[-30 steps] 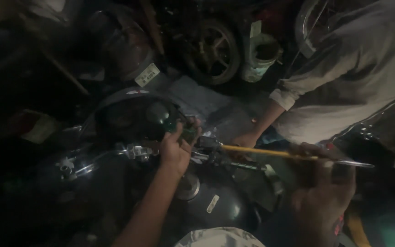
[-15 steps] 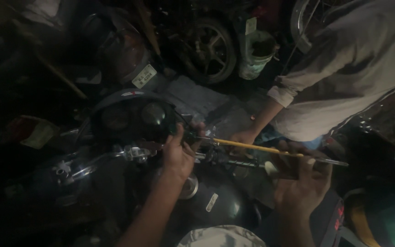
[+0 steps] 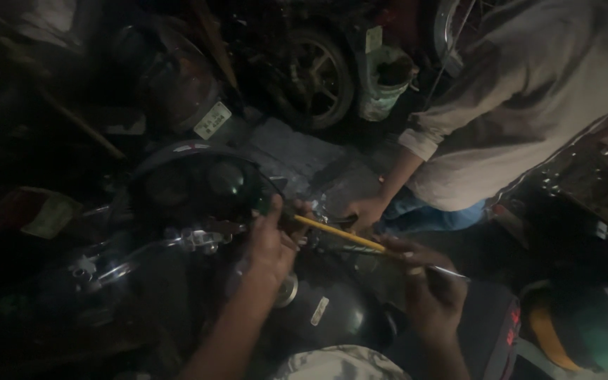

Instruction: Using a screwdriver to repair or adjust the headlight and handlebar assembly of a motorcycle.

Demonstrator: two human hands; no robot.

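Observation:
I look down on a dark motorcycle with a black fuel tank (image 3: 325, 309) and round gauges (image 3: 198, 183). My left hand (image 3: 272, 239) grips a part by the handlebar (image 3: 177, 243), just behind the gauges. My right hand (image 3: 431, 281) is closed on a long tool (image 3: 339, 236) with a yellow shaft, whose tip reaches the spot beside my left hand. A second person in a pale shirt (image 3: 529, 105) bends in from the right, one hand (image 3: 367, 211) resting by the same spot.
A wheel (image 3: 318, 74) and a pale bucket (image 3: 385, 81) stand at the back. A ribbed grey mat (image 3: 297, 151) lies on the floor. Dark clutter fills the left side. A yellow and green object (image 3: 564, 331) sits at the lower right.
The view has shifted slightly. My right hand has slid lower and leftward along the yellow tool; my left hand stays by the handlebar.

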